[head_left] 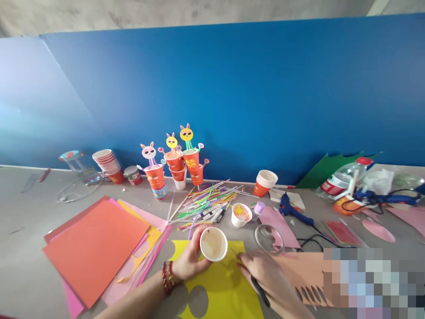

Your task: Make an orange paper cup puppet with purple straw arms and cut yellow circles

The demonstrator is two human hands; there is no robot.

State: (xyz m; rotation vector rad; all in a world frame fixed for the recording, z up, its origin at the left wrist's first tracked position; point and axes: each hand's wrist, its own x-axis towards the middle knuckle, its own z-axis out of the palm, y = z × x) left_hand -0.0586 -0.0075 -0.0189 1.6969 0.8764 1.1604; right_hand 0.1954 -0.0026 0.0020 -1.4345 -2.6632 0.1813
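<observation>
My left hand (pixel 192 257), with a beaded bracelet on its wrist, is closed around a white-rimmed paper cup (pixel 213 244). The cup's open mouth faces me, and a small red mark shows near its rim. To the right, my right hand (pixel 262 270) grips a slim tool with a black handle (pixel 260 292). Its thin pointed tip points toward the cup without touching it; the exact kind of tool is unclear. Beneath both hands lies a yellow paper sheet (pixel 229 283) with round cutouts. A small white cup with coloured scraps (pixel 241 214) stands just beyond.
Decorated cup figures (pixel 155 177) stand along the blue wall, beside loose coloured straws (pixel 206 204). Coloured paper sheets (pixel 96 252) lie left. Cup stacks (pixel 108 166), a tape roll (pixel 269 238), a blue glue gun (pixel 294 210) with its cord and a plastic bottle (pixel 345 177) surround the work area.
</observation>
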